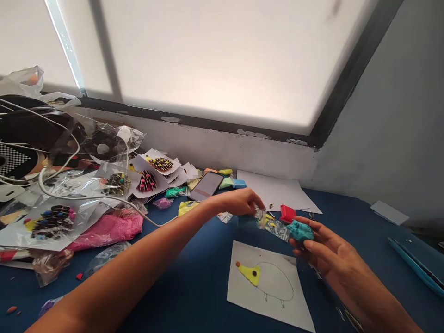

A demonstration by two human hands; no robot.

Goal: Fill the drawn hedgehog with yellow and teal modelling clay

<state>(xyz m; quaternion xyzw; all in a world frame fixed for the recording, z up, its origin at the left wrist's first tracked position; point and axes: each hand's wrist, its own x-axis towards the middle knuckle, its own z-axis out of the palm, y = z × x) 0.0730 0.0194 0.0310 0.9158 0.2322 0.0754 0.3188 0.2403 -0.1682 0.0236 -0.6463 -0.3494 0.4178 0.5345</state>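
My right hand holds a lump of teal modelling clay between thumb and fingers, above the table. Reaching across to the middle, my left hand has its fingers closed on a clear plastic wrapper, which is blurred. A silvery packet with yellow bits lies between the hands, and a red clay block sits just behind the teal lump. Below them is a sheet with a hedgehog drawing. Its face is covered in yellow clay, with a dark eye and brown nose; the body is only outlined.
Several finished hedgehog pictures and plastic bags crowd the left, with a white cable across them. A phone and clay packets lie behind my left arm. White paper lies by the wall; a blue folder is at right.
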